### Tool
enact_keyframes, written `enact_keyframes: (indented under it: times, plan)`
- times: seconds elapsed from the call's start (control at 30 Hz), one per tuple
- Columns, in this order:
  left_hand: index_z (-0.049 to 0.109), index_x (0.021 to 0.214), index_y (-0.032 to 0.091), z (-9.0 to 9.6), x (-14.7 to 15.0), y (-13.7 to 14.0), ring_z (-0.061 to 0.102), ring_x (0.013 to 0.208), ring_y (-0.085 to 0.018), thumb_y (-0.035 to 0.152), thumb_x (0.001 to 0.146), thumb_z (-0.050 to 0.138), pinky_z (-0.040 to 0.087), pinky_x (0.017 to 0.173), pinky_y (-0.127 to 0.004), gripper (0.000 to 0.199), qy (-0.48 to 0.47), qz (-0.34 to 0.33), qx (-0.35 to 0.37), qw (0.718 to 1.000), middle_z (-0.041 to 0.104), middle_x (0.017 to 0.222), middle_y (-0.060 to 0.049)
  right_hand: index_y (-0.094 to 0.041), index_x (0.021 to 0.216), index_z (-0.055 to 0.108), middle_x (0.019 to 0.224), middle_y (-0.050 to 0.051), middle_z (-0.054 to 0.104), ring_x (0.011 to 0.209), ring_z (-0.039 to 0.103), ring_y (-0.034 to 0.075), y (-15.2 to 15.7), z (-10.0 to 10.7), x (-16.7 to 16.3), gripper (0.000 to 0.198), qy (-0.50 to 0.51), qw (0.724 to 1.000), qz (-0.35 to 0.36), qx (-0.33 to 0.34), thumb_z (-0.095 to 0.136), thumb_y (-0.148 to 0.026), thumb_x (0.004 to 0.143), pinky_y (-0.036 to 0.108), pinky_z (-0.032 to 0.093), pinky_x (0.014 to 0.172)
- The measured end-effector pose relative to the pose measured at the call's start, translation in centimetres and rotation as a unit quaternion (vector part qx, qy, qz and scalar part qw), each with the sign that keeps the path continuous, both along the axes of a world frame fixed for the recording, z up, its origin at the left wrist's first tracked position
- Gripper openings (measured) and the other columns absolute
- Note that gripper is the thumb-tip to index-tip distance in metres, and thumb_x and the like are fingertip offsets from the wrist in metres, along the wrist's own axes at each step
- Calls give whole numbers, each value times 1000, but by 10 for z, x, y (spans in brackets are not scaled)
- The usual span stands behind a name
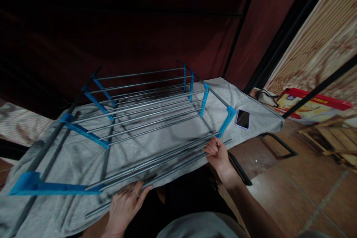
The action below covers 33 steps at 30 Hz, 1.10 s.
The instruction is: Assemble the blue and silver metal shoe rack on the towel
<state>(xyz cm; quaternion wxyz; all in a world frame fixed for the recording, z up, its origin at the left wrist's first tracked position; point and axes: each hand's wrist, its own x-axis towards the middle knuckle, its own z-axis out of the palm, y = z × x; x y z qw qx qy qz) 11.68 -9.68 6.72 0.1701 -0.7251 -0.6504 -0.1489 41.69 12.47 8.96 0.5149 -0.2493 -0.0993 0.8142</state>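
A drying rack (156, 104) with grey metal tubes and blue plastic brackets stands on a cloth-covered surface before me. Along its near side lies a loose metal rod (178, 167), slanting from lower left up to the right. My left hand (125, 202) is closed over this rod toward its left end, the fingers partly hidden. My right hand (216, 152) has its fingers curled around the rod toward the other end, close against the rack's near bars. Just above that hand is the right front blue bracket (226, 121). The left front bracket (52, 186) joins the thick side tube.
A phone (242, 119) lies on the grey cloth (231, 93) right of the rack. Beyond the cloth are a red and yellow box (312, 106), a wooden item (334, 137) on the tiled floor, and black metal bars (279, 145). A dark red panel rises behind.
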Motion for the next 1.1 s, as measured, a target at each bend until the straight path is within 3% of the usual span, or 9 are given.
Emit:
enact_keyframes:
  times: [0.3, 0.5, 0.73, 0.87, 1.1]
  plan:
    - [63, 83, 22, -5, -1, 3, 65, 53, -16, 47, 100, 40, 39, 52, -27, 38, 12, 13, -29, 999, 66, 59, 2, -23, 56, 23, 44, -10, 21, 39, 16, 7, 2, -10, 1, 43, 32, 999, 7, -27, 56, -21, 85, 22, 27, 40]
    - [63, 86, 23, -9, -5, 5, 66, 64, -16, 44, 100, 42, 44, 63, -28, 33, -15, -24, -18, 999, 69, 72, 1, -22, 60, 36, 46, -11, 27, 39, 26, 6, 5, -20, 2, 32, 13, 998, -10, -59, 59, -20, 82, 21, 32, 42]
    - [61, 84, 21, -28, -19, -4, 64, 70, -21, 49, 96, 48, 44, 69, -33, 33, 5, 36, 3, 999, 66, 74, -2, -22, 61, 37, 48, -10, 34, 40, 31, 6, 10, -37, 7, 33, -3, 994, -44, -102, 62, -21, 83, 19, 33, 41]
    - [60, 80, 21, -34, -22, -6, 63, 69, -23, 51, 95, 49, 43, 69, -35, 35, 24, 72, 4, 997, 64, 70, -2, -23, 64, 40, 49, -10, 38, 41, 36, 7, 9, -43, 7, 30, -36, 994, -43, -95, 65, -20, 80, 20, 38, 42]
    - [62, 83, 22, -44, -28, -3, 65, 71, -22, 52, 95, 48, 44, 70, -34, 36, 15, 70, -27, 997, 68, 72, -3, -24, 66, 40, 50, -9, 43, 43, 43, 9, 9, -50, 7, 27, -69, 992, -33, -102, 65, -16, 75, 20, 39, 41]
